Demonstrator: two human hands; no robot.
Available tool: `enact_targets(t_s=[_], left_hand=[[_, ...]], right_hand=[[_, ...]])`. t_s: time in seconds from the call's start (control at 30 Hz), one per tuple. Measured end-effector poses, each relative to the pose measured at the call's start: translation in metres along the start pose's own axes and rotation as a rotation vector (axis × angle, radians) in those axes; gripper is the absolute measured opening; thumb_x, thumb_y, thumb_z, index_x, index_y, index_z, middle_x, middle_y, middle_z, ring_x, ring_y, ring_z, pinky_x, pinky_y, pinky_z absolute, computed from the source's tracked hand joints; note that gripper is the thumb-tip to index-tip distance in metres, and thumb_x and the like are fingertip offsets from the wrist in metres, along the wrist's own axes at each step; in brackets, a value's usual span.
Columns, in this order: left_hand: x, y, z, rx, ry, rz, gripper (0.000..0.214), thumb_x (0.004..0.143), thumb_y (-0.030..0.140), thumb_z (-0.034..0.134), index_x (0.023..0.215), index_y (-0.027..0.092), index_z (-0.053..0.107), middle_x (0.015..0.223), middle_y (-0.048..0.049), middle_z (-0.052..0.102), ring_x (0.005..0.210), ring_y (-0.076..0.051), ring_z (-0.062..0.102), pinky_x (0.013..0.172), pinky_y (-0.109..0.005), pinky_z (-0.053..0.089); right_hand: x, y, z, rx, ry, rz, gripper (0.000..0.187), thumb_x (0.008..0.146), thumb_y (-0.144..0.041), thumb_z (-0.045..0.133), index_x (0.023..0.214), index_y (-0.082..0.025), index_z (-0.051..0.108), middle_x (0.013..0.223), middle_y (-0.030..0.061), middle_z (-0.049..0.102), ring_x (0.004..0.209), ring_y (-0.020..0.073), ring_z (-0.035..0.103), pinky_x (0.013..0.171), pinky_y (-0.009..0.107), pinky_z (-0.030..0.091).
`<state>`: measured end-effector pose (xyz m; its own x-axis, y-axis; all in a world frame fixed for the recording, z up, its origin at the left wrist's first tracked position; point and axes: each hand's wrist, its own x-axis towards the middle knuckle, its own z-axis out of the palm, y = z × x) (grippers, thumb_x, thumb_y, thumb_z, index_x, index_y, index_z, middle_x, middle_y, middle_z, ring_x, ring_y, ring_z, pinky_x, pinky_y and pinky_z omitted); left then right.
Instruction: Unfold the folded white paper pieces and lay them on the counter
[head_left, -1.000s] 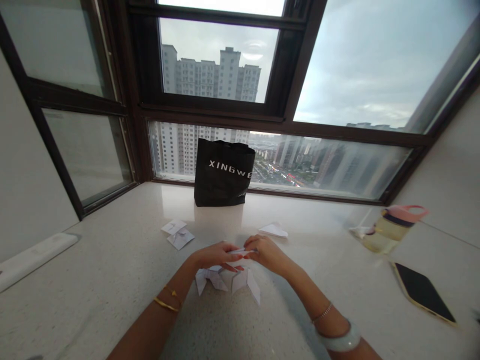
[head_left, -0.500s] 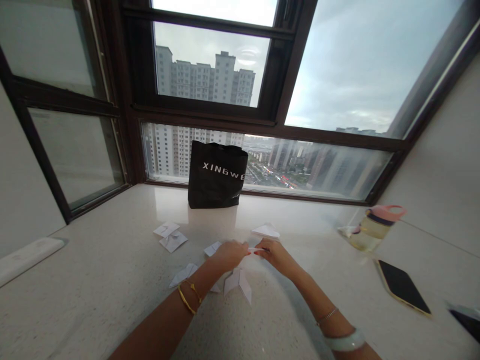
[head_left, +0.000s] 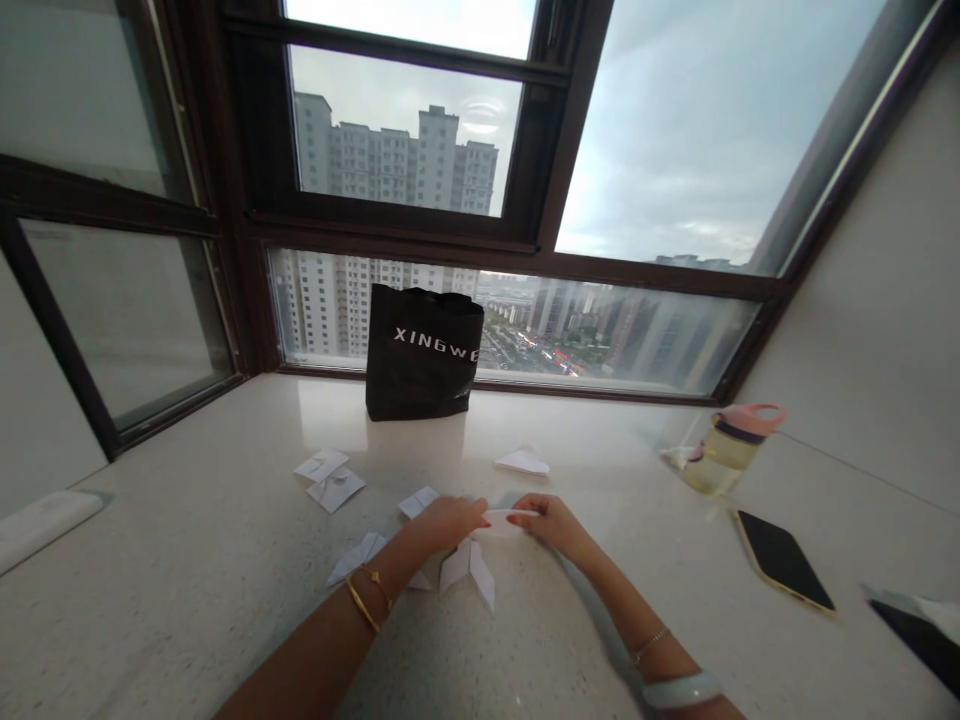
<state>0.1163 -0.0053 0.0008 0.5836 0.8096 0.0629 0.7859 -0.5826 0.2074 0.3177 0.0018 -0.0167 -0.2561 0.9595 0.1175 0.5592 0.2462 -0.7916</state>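
Between my two hands is a small piece of white paper (head_left: 501, 521), pinched at both ends above the counter. My left hand (head_left: 454, 522) is closed on its left end, and my right hand (head_left: 546, 522) grips the right end between thumb and fingers. Just under and beside the left wrist lie folded white papers (head_left: 480, 572), some partly hidden by the arm. Further left rests a pair of folded paper squares (head_left: 330, 480). Beyond my hands lies another folded paper (head_left: 523, 460).
A black bag (head_left: 421, 360) stands against the window. To the right are a bottle with a pink lid (head_left: 726, 450), a phone (head_left: 785, 560) and a dark flat object (head_left: 919, 635). A white strip-like object (head_left: 49, 525) lies at the left edge of the pale counter (head_left: 600, 590).
My hands have moved slightly apart and down, so more of the paper between them shows. The whole view has shifted a little as the camera turned.
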Motion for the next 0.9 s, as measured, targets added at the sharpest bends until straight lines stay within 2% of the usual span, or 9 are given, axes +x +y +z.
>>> enact_targets(t_s=[0.1,0.27,0.37,0.57,0.73,0.9], left_hand=[[0.000,-0.003,-0.008,-0.001,0.022,-0.009,0.033,0.083,0.044,0.037,0.092,0.019,0.057,0.081,-0.0107,0.064,0.080,-0.023,0.061,0.067,-0.030,0.043],[-0.012,-0.017,-0.026,0.040,0.152,-0.150,0.042,0.087,0.045,0.023,0.103,0.021,0.053,0.080,-0.0091,0.065,0.078,-0.022,0.061,0.064,-0.028,0.042],[-0.026,-0.026,-0.030,0.058,0.178,-0.211,0.046,0.088,0.045,0.017,0.097,0.021,0.054,0.078,-0.0076,0.065,0.076,-0.020,0.062,0.062,-0.027,0.040],[-0.049,-0.037,-0.027,0.049,0.183,-0.342,0.049,0.088,0.045,0.013,0.091,0.021,0.055,0.075,-0.0062,0.065,0.074,-0.018,0.061,0.060,-0.025,0.038],[-0.055,-0.041,-0.023,-0.026,0.189,-0.370,0.046,0.089,0.043,0.015,0.091,0.021,0.056,0.083,-0.0059,0.066,0.078,-0.017,0.061,0.062,-0.024,0.037],[-0.055,-0.043,-0.020,-0.042,0.180,-0.379,0.049,0.088,0.043,0.015,0.091,0.020,0.057,0.082,-0.0062,0.066,0.079,-0.018,0.061,0.062,-0.025,0.036]], right_hand=[[0.006,0.017,-0.010,0.058,-0.021,0.118,0.030,0.060,-0.042,0.061,0.064,-0.013,0.062,0.051,-0.0019,0.055,0.045,0.0093,0.044,0.045,0.022,0.033],[0.023,0.040,-0.043,-0.106,0.112,0.238,0.023,0.056,-0.035,0.063,0.054,-0.013,0.059,0.042,-0.0047,0.047,0.042,0.0077,0.039,0.043,0.021,0.028],[0.037,0.048,-0.057,-0.154,0.157,0.254,0.019,0.057,-0.030,0.062,0.052,-0.013,0.056,0.041,-0.0047,0.047,0.041,0.0077,0.039,0.043,0.021,0.028],[0.058,0.052,-0.059,-0.242,0.234,0.279,0.014,0.059,-0.024,0.063,0.062,-0.017,0.052,0.047,-0.0039,0.052,0.044,0.0103,0.048,0.046,0.022,0.035],[0.059,0.055,-0.061,-0.314,0.292,0.258,0.029,0.059,-0.022,0.064,0.074,-0.021,0.040,0.053,-0.0047,0.050,0.044,0.0121,0.047,0.047,0.024,0.037],[0.064,0.058,-0.065,-0.382,0.319,0.117,0.038,0.053,-0.020,0.064,0.071,-0.023,0.031,0.070,0.0002,0.049,0.067,0.0176,0.051,0.061,0.029,0.040]])
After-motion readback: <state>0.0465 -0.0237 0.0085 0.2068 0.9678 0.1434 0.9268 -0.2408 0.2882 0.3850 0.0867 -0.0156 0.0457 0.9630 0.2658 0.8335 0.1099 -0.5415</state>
